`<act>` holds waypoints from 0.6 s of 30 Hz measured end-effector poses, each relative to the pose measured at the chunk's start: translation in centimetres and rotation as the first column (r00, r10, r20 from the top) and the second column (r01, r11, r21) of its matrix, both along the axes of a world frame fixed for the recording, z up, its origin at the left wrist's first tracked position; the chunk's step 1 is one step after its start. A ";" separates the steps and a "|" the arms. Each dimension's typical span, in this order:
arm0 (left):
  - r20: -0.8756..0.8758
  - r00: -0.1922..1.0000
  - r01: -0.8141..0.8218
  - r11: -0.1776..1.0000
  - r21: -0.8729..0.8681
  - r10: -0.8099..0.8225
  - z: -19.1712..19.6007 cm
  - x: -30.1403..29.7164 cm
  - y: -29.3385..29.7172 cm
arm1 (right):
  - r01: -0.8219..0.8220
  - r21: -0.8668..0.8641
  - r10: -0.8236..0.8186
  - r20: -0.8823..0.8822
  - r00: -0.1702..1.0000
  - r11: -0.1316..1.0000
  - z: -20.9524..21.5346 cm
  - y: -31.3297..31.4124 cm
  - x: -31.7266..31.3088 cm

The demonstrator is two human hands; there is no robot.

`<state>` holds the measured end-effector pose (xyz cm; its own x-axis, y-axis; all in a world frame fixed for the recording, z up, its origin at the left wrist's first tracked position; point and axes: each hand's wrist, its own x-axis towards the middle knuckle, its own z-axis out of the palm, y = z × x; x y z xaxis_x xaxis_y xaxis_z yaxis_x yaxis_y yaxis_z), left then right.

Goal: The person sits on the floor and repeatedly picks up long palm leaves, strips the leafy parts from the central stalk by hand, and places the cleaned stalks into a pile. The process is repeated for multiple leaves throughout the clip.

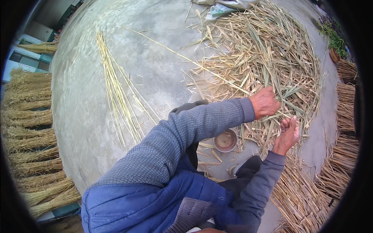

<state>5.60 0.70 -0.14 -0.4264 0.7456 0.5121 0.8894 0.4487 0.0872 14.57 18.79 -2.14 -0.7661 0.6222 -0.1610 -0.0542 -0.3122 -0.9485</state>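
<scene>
A long, thin, pale dry stalk [167,47] slants from the far left down to my hands on the right. My left hand [265,103] is closed round it, knuckles up. Just nearer and to the right, my right hand [286,135] pinches the short end of the stalk between thumb and fingers. Both hands are above a large heap of dry husks and leaf strips [268,54], some of them greenish. A loose bunch of bare yellowish stalks [116,89] lies on the concrete floor to the left.
A round metal bowl [225,140] stands by my feet, below my left forearm. Rough brown stalks [301,194] lie at the near right. Tied straw bundles [31,120] line the left side. A sack [229,6] lies behind the heap, and a potted plant [335,39] stands far right.
</scene>
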 end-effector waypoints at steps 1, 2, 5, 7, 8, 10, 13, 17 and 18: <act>-0.012 1.000 -0.028 0.999 -0.016 0.028 0.1 -0.2 -0.9 | -0.017 0.009 0.017 0.000 1.000 1.000 -0.1 0.5 0.2; 0.002 0.999 -0.034 0.998 -0.052 0.034 0.3 -0.4 -1.8 | 0.029 -0.011 -0.029 -0.018 0.999 1.000 0.1 1.3 0.4; 0.009 0.995 -0.099 0.970 -0.221 0.103 0.5 -1.7 -6.8 | 0.068 -0.046 -0.071 -0.078 0.994 0.997 0.9 4.0 1.0; -0.013 0.992 -0.126 0.944 -0.305 0.128 0.4 -1.7 -10.1 | 0.080 -0.020 -0.081 -0.101 0.992 0.997 1.5 4.6 1.1; -0.022 0.991 -0.132 0.937 -0.323 0.132 0.4 -1.2 -11.4 | -0.031 -0.039 0.026 -0.110 0.994 0.999 1.5 4.3 1.1; -0.033 0.987 -0.159 0.935 -0.317 0.157 1.0 -0.2 -12.9 | -0.120 -0.091 0.115 -0.062 0.991 0.989 1.2 2.2 1.0; -0.054 0.980 -0.199 0.942 -0.271 0.192 2.8 1.1 -12.8 | -0.470 -0.163 0.427 -0.240 0.872 0.867 0.8 -1.9 1.0; -0.039 0.985 -0.170 0.953 -0.252 0.165 4.6 2.3 -10.7 | -0.700 0.021 0.687 -0.215 0.694 0.713 1.6 -4.9 2.0; -0.057 0.986 -0.168 0.955 -0.243 0.159 4.8 2.5 -10.3 | -0.684 0.006 0.674 -0.177 0.717 0.729 2.0 -5.2 2.2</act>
